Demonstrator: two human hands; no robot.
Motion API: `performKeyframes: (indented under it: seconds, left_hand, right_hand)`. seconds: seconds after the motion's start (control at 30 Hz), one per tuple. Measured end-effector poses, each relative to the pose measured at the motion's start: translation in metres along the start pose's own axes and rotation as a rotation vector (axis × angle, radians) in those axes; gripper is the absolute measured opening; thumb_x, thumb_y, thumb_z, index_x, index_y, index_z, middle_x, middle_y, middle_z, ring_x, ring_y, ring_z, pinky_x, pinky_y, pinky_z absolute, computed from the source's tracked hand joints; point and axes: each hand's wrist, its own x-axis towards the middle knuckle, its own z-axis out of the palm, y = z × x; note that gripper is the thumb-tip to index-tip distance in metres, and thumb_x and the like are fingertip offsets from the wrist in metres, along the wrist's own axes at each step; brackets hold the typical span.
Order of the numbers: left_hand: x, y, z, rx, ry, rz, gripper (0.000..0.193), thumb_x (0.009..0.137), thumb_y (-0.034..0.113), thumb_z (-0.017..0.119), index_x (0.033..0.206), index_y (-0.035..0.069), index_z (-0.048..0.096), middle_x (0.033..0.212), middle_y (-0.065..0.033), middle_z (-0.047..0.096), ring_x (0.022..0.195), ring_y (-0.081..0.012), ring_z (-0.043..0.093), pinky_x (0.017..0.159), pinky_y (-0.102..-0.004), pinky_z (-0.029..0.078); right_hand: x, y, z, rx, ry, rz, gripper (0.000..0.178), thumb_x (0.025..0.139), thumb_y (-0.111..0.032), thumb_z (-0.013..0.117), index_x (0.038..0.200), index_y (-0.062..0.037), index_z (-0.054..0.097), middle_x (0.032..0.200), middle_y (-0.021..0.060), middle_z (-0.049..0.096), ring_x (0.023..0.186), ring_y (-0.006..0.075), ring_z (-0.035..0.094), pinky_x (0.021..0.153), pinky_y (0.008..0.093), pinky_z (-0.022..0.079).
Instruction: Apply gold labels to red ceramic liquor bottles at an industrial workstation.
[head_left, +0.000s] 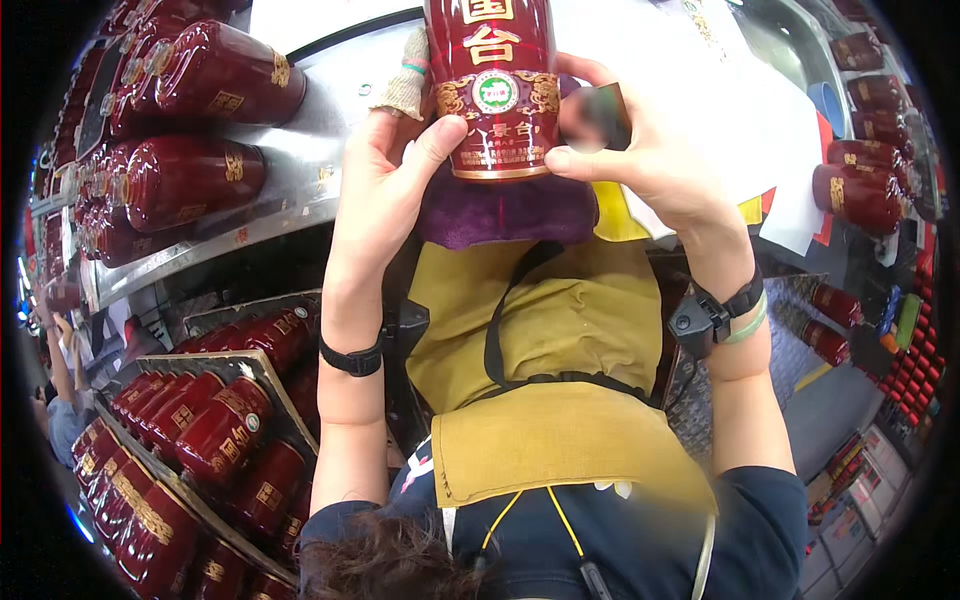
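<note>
I hold a dark red glossy bottle (495, 85) with gold ornament and a round green-and-white emblem upright in front of me, over a purple cloth (505, 212) lying at the table's edge. My left hand (385, 175) grips its left side, thumb pressed on the lower label. My right hand (640, 150) grips the right side, thumb at the bottle's base and fingers behind it. Both wrists wear black bands. The bottle's top is cut off by the frame's upper edge.
Several similar red bottles (190, 180) lie on a metal conveyor (300, 200) at the left. A crate (200, 440) of more bottles sits low left. Other bottles (860, 195) lie on white paper (770, 110) at the right. Another person (60, 400) stands far left.
</note>
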Motion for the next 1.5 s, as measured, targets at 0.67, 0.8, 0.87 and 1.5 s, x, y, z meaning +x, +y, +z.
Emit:
performKeyframes:
  seconds: [0.67, 0.8, 0.87, 1.5]
  left_hand:
    - [-0.001, 0.002, -0.002, 0.01, -0.047, -0.041, 0.055, 0.102, 0.008, 0.063, 0.152, -0.001, 0.042, 0.147, -0.0133, 0.056, 0.136, -0.0216, 0.052, 0.116, -0.0412, 0.04]
    - [-0.002, 0.002, 0.001, -0.002, 0.035, -0.059, 0.052, 0.097, 0.009, 0.071, 0.143, -0.005, 0.052, 0.13, -0.011, 0.066, 0.119, -0.0157, 0.06, 0.105, -0.0337, 0.048]
    - [-0.002, 0.003, 0.004, -0.028, 0.042, -0.039, 0.052, 0.097, 0.009, 0.071, 0.143, -0.005, 0.052, 0.131, -0.011, 0.065, 0.119, -0.0157, 0.06, 0.105, -0.0337, 0.048]
    - [-0.004, 0.004, 0.005, -0.081, 0.021, -0.031, 0.047, 0.099, 0.008, 0.068, 0.141, -0.005, 0.052, 0.135, -0.0124, 0.063, 0.124, -0.0173, 0.058, 0.11, -0.0351, 0.044]
  right_hand:
    - [0.002, -0.008, -0.003, -0.088, -0.02, 0.045, 0.093, 0.077, -0.019, 0.088, 0.154, 0.0005, 0.039, 0.098, -0.0023, 0.053, 0.088, 0.0077, 0.048, 0.082, 0.0217, 0.042]
    - [0.003, -0.009, -0.005, -0.096, -0.022, 0.046, 0.093, 0.077, -0.016, 0.088, 0.154, 0.0005, 0.039, 0.095, -0.0031, 0.052, 0.087, 0.0075, 0.048, 0.081, 0.022, 0.043]
    - [0.003, -0.01, -0.006, -0.072, -0.026, 0.055, 0.092, 0.076, -0.02, 0.089, 0.152, -0.0013, 0.043, 0.098, -0.002, 0.053, 0.088, 0.0084, 0.048, 0.081, 0.0227, 0.042]
    - [0.005, -0.001, -0.006, -0.026, -0.003, -0.019, 0.081, 0.082, -0.021, 0.085, 0.149, 0.0021, 0.046, 0.09, -0.0023, 0.055, 0.08, 0.0079, 0.05, 0.076, 0.0221, 0.045]
